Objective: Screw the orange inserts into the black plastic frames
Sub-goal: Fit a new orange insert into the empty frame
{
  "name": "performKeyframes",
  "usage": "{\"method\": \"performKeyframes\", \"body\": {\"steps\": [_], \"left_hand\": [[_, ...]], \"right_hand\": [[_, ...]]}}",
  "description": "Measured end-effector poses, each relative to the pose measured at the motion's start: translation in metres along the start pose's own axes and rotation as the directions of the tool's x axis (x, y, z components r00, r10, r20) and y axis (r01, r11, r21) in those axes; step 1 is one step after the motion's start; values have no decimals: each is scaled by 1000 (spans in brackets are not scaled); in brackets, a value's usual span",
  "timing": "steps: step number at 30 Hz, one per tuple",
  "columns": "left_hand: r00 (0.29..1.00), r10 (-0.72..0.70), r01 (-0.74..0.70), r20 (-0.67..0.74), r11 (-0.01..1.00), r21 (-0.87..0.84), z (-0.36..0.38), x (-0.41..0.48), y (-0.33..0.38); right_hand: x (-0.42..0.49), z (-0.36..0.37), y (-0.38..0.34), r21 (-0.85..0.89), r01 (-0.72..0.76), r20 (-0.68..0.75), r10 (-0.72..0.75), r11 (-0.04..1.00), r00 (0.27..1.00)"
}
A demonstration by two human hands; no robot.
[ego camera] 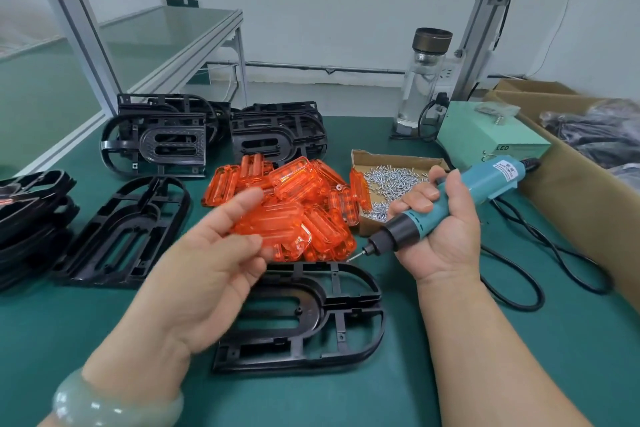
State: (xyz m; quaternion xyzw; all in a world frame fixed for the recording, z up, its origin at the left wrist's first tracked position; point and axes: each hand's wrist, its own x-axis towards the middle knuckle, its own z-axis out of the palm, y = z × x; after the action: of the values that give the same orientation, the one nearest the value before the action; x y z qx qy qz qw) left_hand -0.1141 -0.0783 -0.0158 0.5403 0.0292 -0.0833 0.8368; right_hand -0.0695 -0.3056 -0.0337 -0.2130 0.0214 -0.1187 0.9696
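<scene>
Stacked black frames [31, 218] seen far left of orange insert pile [304, 191]; single frame [128, 229] laid between stack and pile. Left hand [207, 260], blurred, raised at pile's near edge, one orange insert [273, 225] pinched between thumb and fingers. Front frame [311, 315] laid flat on green mat [485, 357] just before pile. Screw box [391, 163] set against pile's right side. Right hand [443, 229] clamped round teal screwdriver [460, 198] right of pile, bit angled toward pile's near edge.
</scene>
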Motion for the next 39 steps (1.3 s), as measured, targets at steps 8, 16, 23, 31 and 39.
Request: {"method": "performKeyframes", "body": {"steps": [8, 16, 23, 31, 39], "left_hand": [[984, 178, -151, -28, 898, 412, -3, 5, 25], [956, 67, -293, 285, 276, 915, -9, 5, 19], [944, 34, -331, 329, 35, 943, -10, 2, -3], [926, 233, -306, 298, -1, 952, -11, 0, -24], [912, 193, -377, 363, 40, 925, -14, -7, -23]], "right_hand": [[0, 0, 1, -12, 1, -1, -2, 1000, 1000], [-1, 0, 2, -21, -5, -9, 5, 1000, 1000], [-1, 0, 3, -35, -15, -16, 14, 999, 1000], [-2, -1, 5, -47, -13, 5, 13, 999, 1000], [-2, -2, 5, -46, -12, 23, 13, 999, 1000]]}}
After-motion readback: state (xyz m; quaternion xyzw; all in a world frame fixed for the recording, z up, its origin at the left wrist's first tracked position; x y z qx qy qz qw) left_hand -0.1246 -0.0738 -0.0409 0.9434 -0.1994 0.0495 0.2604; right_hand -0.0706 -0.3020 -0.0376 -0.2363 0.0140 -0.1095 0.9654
